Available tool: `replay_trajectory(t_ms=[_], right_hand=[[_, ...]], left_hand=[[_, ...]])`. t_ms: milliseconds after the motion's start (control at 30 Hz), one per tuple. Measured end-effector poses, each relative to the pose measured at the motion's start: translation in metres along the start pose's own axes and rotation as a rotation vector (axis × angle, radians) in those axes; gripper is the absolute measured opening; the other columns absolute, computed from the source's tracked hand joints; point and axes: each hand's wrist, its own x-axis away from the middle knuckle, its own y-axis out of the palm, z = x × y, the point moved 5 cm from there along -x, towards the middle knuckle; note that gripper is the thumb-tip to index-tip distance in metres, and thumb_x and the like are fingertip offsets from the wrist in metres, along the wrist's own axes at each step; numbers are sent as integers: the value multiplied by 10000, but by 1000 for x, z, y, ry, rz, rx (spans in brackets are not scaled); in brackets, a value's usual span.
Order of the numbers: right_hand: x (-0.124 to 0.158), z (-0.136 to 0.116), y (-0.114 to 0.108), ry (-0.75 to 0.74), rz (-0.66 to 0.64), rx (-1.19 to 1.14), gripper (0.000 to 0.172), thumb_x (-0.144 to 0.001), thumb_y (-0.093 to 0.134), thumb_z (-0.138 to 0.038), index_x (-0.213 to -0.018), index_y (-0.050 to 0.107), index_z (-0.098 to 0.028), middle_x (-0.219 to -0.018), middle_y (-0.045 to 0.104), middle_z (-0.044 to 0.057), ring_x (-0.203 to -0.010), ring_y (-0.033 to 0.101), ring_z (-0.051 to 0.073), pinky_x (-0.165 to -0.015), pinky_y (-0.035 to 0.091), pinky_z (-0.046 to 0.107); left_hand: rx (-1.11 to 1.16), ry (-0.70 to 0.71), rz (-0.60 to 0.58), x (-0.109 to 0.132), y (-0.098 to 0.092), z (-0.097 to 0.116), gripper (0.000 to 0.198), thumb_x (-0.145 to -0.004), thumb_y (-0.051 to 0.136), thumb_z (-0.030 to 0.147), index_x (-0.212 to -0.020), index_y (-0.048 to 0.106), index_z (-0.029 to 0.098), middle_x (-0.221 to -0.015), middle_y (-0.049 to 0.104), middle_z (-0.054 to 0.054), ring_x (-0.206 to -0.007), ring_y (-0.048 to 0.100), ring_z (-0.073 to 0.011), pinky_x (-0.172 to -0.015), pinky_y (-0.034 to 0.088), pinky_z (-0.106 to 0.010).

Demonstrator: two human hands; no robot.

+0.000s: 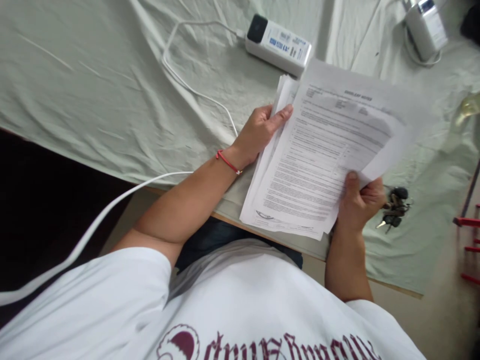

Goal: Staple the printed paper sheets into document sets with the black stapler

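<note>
A stack of printed paper sheets (311, 160) is held up over the near edge of the table, its text facing me. My left hand (260, 127) grips the stack's left edge, thumb on top and fingers behind. On the lower right side, my right hand (360, 200) pinches the sheets between thumb and curled fingers. The top sheet's right part bends upward and looks blurred. Beside my right hand lies a bunch of keys (395, 205). Just beyond the papers sits a white power bank (278, 45) with a dark end and a cable plugged in.
A wrinkled pale green cloth (112, 90) covers the table. The white cable (176, 70) loops across it and passes my left forearm. A second white device (426, 30) with a coiled cord stands at the far right. Red bars (470, 221) show at the right edge.
</note>
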Motion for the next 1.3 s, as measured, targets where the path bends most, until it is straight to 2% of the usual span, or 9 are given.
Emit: replay_trajectory(t_ms=[200,400,533,733,833,967,1100,1233,1300], right_hand=[[1,-3,2,12,42,-60,225,-878,822,-402,-906,745,-192,-802,690,-7,-744,603,157,-733,520,318],[5,-5,3,-8,16,63,263,-896,801,-452,-881,717,-204,-767,648,-15,-692,535,146,-633,461,297],[5,-7,3,-11,5,55,287,-906,791,-485,-902,707,-210,-812,662,-3,-727,564,158,-669,485,312],[3,-13,3,-63,17,141,329,-963,725,-522,-851,666,-218,-718,519,-30,-680,470,151,-635,411,306],[0,-14,0,-95,47,160,331,-992,685,-536,-884,669,-223,-738,517,-26,-693,471,156,-647,403,312],[-2,-10,-4,-74,43,188,383,-982,681,-579,-812,655,-237,-684,496,-30,-645,413,152,-596,342,309],[-3,-7,-5,-30,11,164,435,-972,675,-625,-768,645,-241,-651,476,-34,-624,386,147,-573,307,301],[-2,-8,-3,-12,-13,144,419,-947,709,-601,-756,652,-233,-634,491,-37,-602,392,138,-558,308,295],[-1,-10,-1,-8,-21,146,404,-941,716,-577,-751,659,-225,-631,498,-36,-598,396,137,-554,311,294]], left_hand=[[80,9,-8,0,-1,0,252,-1062,618,279,-906,734,120,-827,752,-76,-762,721,-196,-770,575,-314],[130,-3,-39,-1,1,-2,235,-1066,599,246,-987,752,86,-872,782,-104,-773,729,-209,-809,597,-352],[139,-2,-41,0,2,-1,232,-1065,593,216,-991,759,73,-877,792,-113,-766,731,-215,-806,587,-360],[152,-29,-1,-1,0,-2,271,-1091,541,190,-958,750,83,-866,792,-101,-770,742,-211,-780,574,-339],[158,-28,39,-1,1,0,283,-1104,516,162,-934,730,89,-843,784,-82,-783,748,-194,-816,579,-322],[141,-37,126,0,-1,4,308,-1110,504,141,-869,691,97,-765,747,-52,-742,740,-178,-797,566,-297],[160,-44,125,0,0,6,312,-1114,501,146,-863,680,105,-774,743,-45,-769,739,-174,-801,554,-285],[158,-28,138,-2,-2,6,376,-1135,463,133,-848,705,104,-727,714,3,-714,690,-113,-757,527,-228],[145,4,152,-2,-4,5,389,-1145,488,185,-823,696,117,-711,686,16,-699,660,-97,-739,505,-215]])
